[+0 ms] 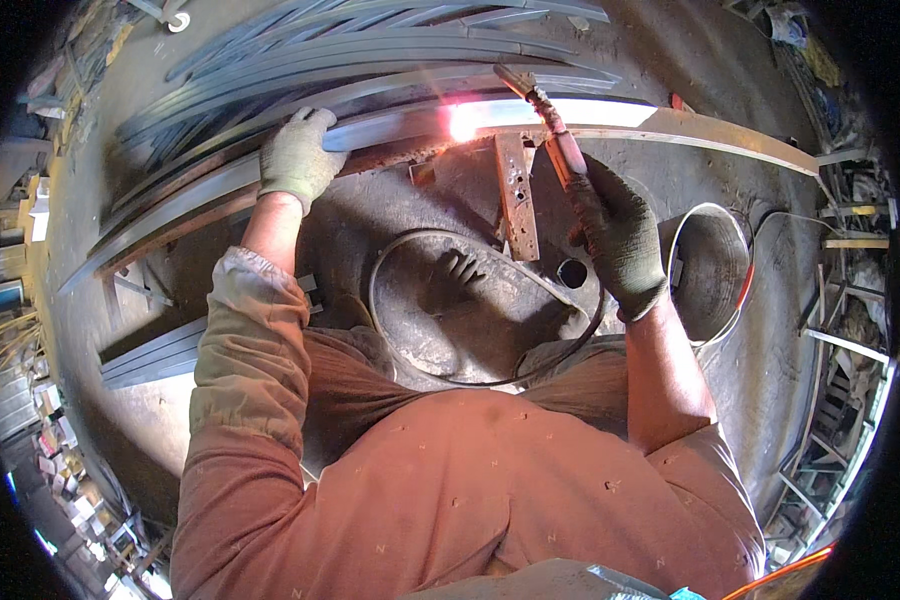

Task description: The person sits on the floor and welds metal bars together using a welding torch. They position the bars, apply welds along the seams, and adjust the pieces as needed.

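Observation:
My gloved left hand (303, 158) is closed on a long grey metal bar (385, 127), which lies along a rusty beam (735, 143). To the right, my gloved right hand (622, 235) grips a welding electrode holder (567, 155) by its handle, its worn head tilted up and left. A glaring bright spot (462, 122) burns on the bar between both hands, washing out the metal around it. The electrode itself cannot be made out. Beneath the beam stands a rusty upright piece with holes (517, 195).
Several long grey metal bars (370, 50) lie on the floor beyond the beam. A bucket (710, 275) stands by my right forearm. A cable loop (375, 290) lies before my knees. More bars (160, 355) rest at left, and a metal rack (850, 340) lines the right.

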`<state>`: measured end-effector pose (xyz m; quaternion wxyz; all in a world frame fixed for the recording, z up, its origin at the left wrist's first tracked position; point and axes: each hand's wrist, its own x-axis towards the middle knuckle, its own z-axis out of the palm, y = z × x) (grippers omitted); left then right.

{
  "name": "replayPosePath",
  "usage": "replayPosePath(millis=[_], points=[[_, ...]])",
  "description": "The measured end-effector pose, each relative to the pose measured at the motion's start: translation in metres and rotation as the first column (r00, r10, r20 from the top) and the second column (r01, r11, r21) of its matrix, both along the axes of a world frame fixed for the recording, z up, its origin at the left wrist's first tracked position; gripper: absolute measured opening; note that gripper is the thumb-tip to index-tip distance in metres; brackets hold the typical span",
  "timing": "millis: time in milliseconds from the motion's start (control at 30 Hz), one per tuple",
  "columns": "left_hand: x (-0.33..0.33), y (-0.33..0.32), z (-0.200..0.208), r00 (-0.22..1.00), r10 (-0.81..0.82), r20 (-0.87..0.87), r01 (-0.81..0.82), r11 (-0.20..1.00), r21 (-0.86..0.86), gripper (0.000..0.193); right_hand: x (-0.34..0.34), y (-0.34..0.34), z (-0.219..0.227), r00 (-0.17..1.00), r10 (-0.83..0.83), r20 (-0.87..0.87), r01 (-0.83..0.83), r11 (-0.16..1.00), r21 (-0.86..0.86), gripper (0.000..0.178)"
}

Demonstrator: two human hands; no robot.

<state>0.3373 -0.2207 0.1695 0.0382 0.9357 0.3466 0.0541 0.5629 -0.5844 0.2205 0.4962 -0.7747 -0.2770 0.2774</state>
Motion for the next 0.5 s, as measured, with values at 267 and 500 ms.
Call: replayPosePath(millis=[267,500], points=[[0.000,-0.005,0.013,0.995,-0.003,-0.099,0.004,1.000,0.003,0.041,0.000,0.005,-0.002,0.999,0.025,0.042,-0.025,1.000,0.010,0.041],[-0.002,-0.009,0.013,0.997,-0.014,-0.078,0.015,1.000,0.009,0.040,0.002,0.013,-0.004,0.993,0.030,0.110,-0.029,1.000,-0.013,0.037]])
